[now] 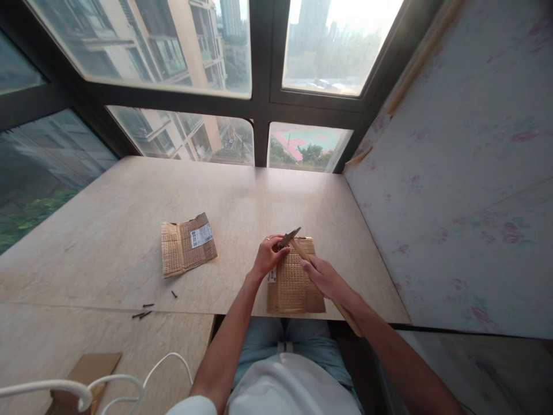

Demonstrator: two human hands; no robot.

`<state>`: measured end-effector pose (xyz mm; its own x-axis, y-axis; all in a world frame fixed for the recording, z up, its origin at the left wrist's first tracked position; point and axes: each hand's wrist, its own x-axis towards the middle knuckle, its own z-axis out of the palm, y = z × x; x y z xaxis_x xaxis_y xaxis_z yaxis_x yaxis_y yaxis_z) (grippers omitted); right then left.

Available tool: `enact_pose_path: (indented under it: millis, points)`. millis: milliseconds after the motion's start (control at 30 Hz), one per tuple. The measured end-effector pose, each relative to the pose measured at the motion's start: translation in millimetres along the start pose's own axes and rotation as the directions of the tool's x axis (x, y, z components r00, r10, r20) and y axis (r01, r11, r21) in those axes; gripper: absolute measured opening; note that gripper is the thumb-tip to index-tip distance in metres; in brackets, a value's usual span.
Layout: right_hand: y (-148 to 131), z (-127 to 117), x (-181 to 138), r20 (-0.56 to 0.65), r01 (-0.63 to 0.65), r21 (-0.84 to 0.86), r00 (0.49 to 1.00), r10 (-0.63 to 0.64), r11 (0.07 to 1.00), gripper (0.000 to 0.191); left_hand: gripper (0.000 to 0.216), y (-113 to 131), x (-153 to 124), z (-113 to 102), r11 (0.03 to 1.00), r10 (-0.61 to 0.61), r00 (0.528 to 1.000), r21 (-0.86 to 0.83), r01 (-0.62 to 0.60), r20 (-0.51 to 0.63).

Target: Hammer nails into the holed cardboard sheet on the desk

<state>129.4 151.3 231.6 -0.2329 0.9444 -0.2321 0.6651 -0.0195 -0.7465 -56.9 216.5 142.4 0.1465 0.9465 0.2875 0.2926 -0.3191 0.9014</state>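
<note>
My right hand (322,278) is wrapped round the wooden handle of a hammer (299,249), whose free end runs back beneath my forearm. The hammer's dark metal head is up at my left fingers, over the far edge of a piece of corrugated cardboard (296,288). My left hand (268,256) has thumb and fingers pinched together there. Whatever sits between them is hidden behind the hammer head. A white label shows on the cardboard's left side, partly under my left wrist.
Another piece of cardboard (190,245) with a white label lies to the left. Several dark screws or nails (144,314) are scattered nearer me. A white cable (129,380) crosses a brown cardboard piece (97,369) at lower left. Windows and a papered wall (453,202) border the tabletop (242,202).
</note>
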Motion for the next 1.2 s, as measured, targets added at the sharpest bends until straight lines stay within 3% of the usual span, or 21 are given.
enact_pose_path:
  millis: [100, 233, 333, 433, 500, 600, 667, 767, 967, 1200]
  points:
    - [-4.3, -4.6, -3.1, -0.037, -0.017, 0.049, 0.999, 0.019, 0.999, 0.035, 0.027, 1.9, 0.2, 0.3, 0.999, 0.028, 1.000, 0.040, -0.028, -0.007]
    - [-4.8, -9.7, -13.1, -0.012, -0.130, 0.218, 0.991, 0.136, 0.967, 0.035, 0.035, 9.7, -7.6, -9.3, 0.986, 0.103, 0.994, 0.139, -0.095, -0.048]
    - [2.5, -7.9, -26.2, 0.009, -0.207, 0.368, 0.976, 0.220, 0.906, 0.037, 0.035, 12.3, -29.8, -35.5, 0.967, 0.138, 0.983, 0.232, -0.107, -0.120]
    - [11.1, -1.9, -43.4, 0.026, -0.246, 0.516, 0.962, 0.272, 0.820, 0.045, 0.031, 5.4, -69.9, -79.0, 0.939, 0.077, 0.962, 0.344, 0.019, -0.263]
    - [14.7, 2.8, -55.5, 0.029, -0.266, 0.608, 0.949, 0.314, 0.748, 0.049, 0.027, -3.1, -104.3, -111.4, 0.891, -0.018, 0.907, 0.405, 0.205, -0.420]
    - [17.9, 9.2, -71.0, -0.003, -0.279, 0.704, 0.919, 0.395, 0.653, 0.052, 0.026, -14.3, -157.8, -153.7, 0.721, -0.150, 0.744, 0.443, 0.533, -0.651]
    - [20.2, 12.4, -77.4, -0.025, -0.272, 0.746, 0.901, 0.433, 0.608, 0.052, 0.029, -18.3, -187.6, -174.1, 0.593, -0.181, 0.658, 0.453, 0.666, -0.731]
    - [22.7, 15.0, -80.9, -0.026, -0.254, 0.791, 0.895, 0.445, 0.557, 0.051, 0.034, -21.3, -215.6, -195.2, 0.449, -0.193, 0.620, 0.493, 0.745, -0.761]
    - [18.4, 16.1, -81.8, -0.035, -0.273, 0.792, 0.872, 0.488, 0.545, 0.054, 0.037, -32.8, -232.5, -222.7, 0.295, -0.320, 0.653, 0.583, 0.757, -0.687]
    - [22.8, 22.7, -86.6, -0.043, -0.280, 0.789, 0.863, 0.504, 0.547, 0.052, 0.028, -45.1, -243.3, -239.0, 0.338, -0.354, 0.602, 0.502, 0.796, -0.716]
